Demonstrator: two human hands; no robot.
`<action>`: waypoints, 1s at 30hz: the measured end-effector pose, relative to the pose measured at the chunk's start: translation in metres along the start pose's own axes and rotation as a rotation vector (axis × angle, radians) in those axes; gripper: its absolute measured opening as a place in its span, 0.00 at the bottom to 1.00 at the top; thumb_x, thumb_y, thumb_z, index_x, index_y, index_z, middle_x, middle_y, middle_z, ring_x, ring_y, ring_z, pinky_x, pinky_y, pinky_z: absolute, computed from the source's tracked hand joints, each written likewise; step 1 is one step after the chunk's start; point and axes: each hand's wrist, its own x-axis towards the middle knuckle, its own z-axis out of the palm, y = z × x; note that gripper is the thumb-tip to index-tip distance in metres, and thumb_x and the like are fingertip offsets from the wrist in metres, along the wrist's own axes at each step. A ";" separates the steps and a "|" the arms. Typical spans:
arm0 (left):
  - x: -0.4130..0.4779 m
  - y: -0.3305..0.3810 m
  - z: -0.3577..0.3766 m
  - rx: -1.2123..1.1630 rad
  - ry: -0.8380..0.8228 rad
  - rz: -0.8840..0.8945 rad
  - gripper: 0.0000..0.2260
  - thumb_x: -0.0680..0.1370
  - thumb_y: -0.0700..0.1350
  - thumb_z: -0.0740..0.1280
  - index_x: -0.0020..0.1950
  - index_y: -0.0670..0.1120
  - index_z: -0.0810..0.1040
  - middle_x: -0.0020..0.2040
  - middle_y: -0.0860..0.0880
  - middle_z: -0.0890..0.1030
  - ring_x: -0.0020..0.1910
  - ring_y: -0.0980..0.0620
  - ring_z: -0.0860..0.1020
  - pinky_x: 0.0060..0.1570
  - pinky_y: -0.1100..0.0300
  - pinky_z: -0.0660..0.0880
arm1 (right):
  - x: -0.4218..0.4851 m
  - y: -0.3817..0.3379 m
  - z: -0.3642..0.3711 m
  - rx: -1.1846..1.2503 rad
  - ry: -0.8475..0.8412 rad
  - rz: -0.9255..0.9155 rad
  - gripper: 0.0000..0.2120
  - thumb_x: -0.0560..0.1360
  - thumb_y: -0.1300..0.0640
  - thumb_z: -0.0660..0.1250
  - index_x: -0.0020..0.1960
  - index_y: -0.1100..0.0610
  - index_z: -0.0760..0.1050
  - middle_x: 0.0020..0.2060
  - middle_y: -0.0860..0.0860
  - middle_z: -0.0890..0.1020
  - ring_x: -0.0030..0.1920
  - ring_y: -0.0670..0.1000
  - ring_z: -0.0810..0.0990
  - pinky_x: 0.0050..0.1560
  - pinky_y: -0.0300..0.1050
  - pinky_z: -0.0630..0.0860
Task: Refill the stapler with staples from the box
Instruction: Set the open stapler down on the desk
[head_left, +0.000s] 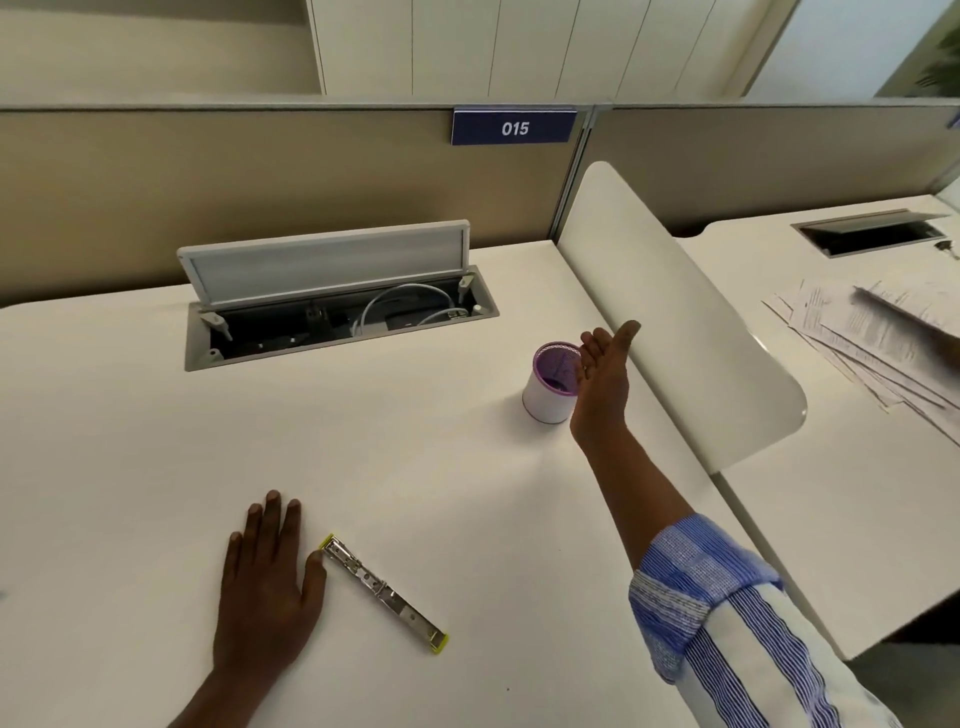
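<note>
The stapler (383, 592) lies unfolded flat on the white desk (156, 441), a long metal strip with yellow-green ends, running from upper left to lower right. My left hand (265, 587) rests palm down on the desk just left of it, thumb tip touching its upper end. My right hand (602, 371) is stretched out at the far right, fingers apart and empty, right beside the rim of a white and purple mesh cup (548, 384). I see no staple box in view.
An open cable hatch (332, 306) with its lid raised sits at the back of the desk. A white curved divider (675, 312) stands to the right. Papers (872, 338) lie on the neighbouring desk. A beige partition (260, 171) bears a 015 sign.
</note>
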 end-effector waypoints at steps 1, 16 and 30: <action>0.000 0.000 0.000 0.003 0.000 0.001 0.33 0.78 0.56 0.50 0.80 0.42 0.60 0.82 0.44 0.56 0.81 0.44 0.54 0.78 0.41 0.54 | -0.001 0.003 0.000 -0.060 -0.007 -0.030 0.33 0.81 0.33 0.51 0.73 0.56 0.71 0.70 0.52 0.76 0.73 0.52 0.72 0.67 0.42 0.69; 0.000 -0.002 0.002 -0.001 0.020 0.019 0.32 0.79 0.56 0.50 0.80 0.41 0.61 0.82 0.43 0.56 0.81 0.42 0.55 0.78 0.41 0.55 | -0.026 -0.004 -0.002 -0.076 -0.099 -0.156 0.30 0.85 0.41 0.46 0.80 0.57 0.61 0.78 0.53 0.68 0.78 0.49 0.66 0.80 0.50 0.58; -0.004 -0.007 -0.014 -0.117 -0.047 0.049 0.31 0.80 0.55 0.50 0.80 0.41 0.60 0.82 0.43 0.54 0.82 0.44 0.52 0.80 0.47 0.49 | -0.236 0.110 0.038 -0.215 -0.558 0.255 0.40 0.69 0.28 0.57 0.72 0.53 0.73 0.67 0.50 0.81 0.69 0.48 0.78 0.75 0.52 0.67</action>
